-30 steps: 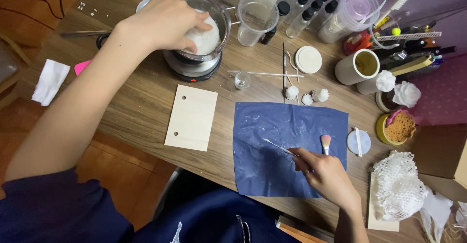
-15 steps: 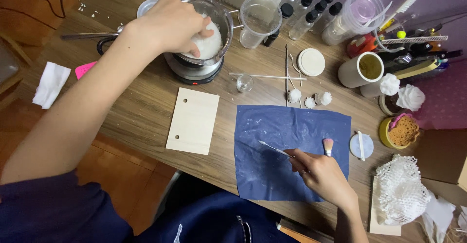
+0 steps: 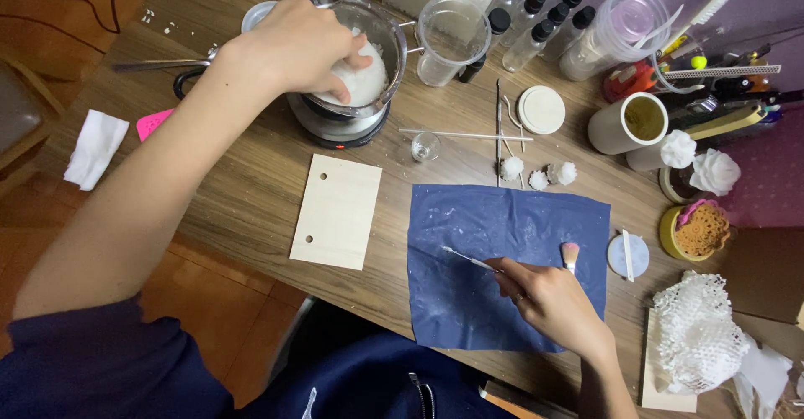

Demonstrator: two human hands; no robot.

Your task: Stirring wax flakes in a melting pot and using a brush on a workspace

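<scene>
Fingers of the left hand [image 3: 297, 46] curl down onto a white, waxy-looking mass [image 3: 364, 80] inside a clear glass pot [image 3: 377, 29] that sits on a small round heater [image 3: 335, 126] near the tabletop's far-left edge; the grip looks closed on the lump, w/ thumb side hidden. Right hand [image 3: 548, 297] pinches a thin metal tool [image 3: 469, 260] between fingertips, its tip resting on a blue sheet [image 3: 469, 218] dusted w/ white specks, toward the near edge. A small pink-bristled brush [image 3: 569, 256] lies on the sheet just beside that hand. A pale wooden board [image 3: 337, 211] w/ two holes lies left of the sheet. Judging by this, the step in hand is pulling white material out of the pot; the next move likely calls for a firm lift clear of the rim & across to the sheet.
</scene>
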